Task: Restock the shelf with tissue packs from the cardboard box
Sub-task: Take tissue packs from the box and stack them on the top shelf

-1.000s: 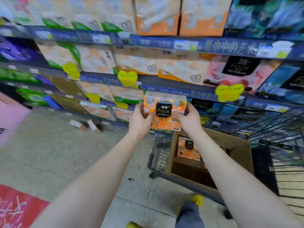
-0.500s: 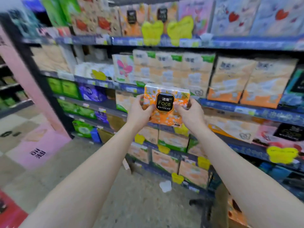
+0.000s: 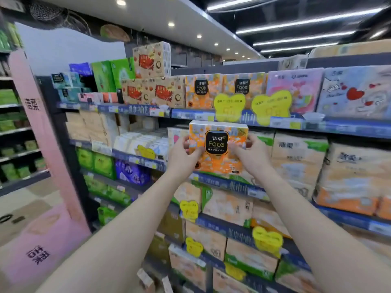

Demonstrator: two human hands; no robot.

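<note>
I have the orange tissue pack [image 3: 218,146] clamped between both hands: my left hand [image 3: 182,157] curls round its left edge and my right hand [image 3: 247,153] pinches its right edge, thumbs on the printed face. The pack is upright in the air, label toward me, just below the blue lip of the upper shelf [image 3: 190,113] and in front of the paler packs on the tier behind it.

As I judge it, the risk is in the lift. The two yellow price tags [image 3: 229,107] hang off that lip right above the pack, and a straight rise could catch them or knock the top edge on the lip. The wrap looks soft, so an edge-only hold may slip if it snags.

On the upper shelf two matching orange packs [image 3: 203,92] stand side by side, touching, with red-and-tan packs [image 3: 154,93] tight to their left and a pink pack [image 3: 294,89] to their right. I see no open slot there. The cardboard box is out of view.
</note>
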